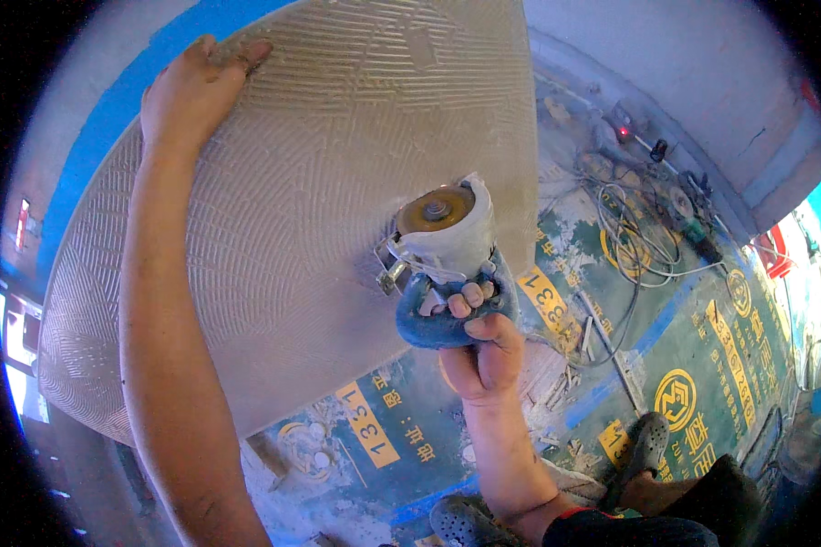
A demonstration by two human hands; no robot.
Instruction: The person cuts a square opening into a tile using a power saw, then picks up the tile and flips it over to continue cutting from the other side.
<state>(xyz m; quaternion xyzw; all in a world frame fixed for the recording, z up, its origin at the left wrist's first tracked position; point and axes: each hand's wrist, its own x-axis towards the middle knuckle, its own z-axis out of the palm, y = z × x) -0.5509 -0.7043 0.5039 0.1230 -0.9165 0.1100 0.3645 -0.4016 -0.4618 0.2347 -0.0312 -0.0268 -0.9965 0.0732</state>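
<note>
A large grey tile [310, 210] with a ridged back stands tilted in front of me, its face filling the left and middle of the view. My left hand [191, 96] grips the tile's upper left edge, with fingers reaching onto the ridged face. In my right hand [488, 351] is a handheld tile cutter [447, 242], held by its dusty blue handle. The cutter's round blade [436, 210] faces up inside a whitened guard, near the tile's lower right part. Whether the blade touches the tile, I cannot tell.
Green printed floor covering [647, 365] carries dust and thin offcut strips [615, 365]. Grey cables [624, 228] lie coiled at the right beside another power tool [697, 232] and a small red light [624, 133]. Clogs [649, 442] show at the bottom; a wall [666, 73] rises behind.
</note>
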